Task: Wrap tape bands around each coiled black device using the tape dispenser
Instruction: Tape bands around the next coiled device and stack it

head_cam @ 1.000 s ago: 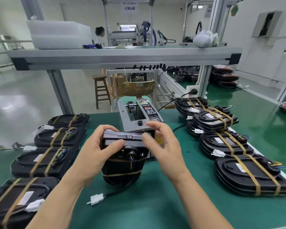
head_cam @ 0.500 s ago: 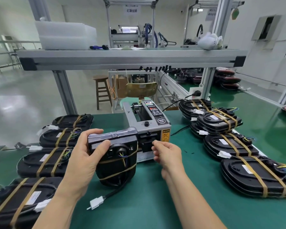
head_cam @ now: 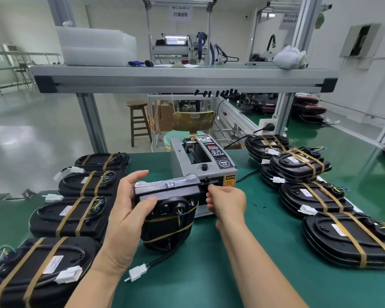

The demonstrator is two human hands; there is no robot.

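Partly hid. dispenser slot (head_cam: pixel 216 181) behind right hand (head_cam: pixel 228 202), left hand (head_cam: pixel 129 210) grips device (head_cam: pixel 167 221)

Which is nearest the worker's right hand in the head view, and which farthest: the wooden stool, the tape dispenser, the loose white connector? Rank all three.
1. tape dispenser: at the right hand's fingertips, just behind.
2. white connector: on the table, front-left.
3. wooden stool: beyond the table, far back-left.
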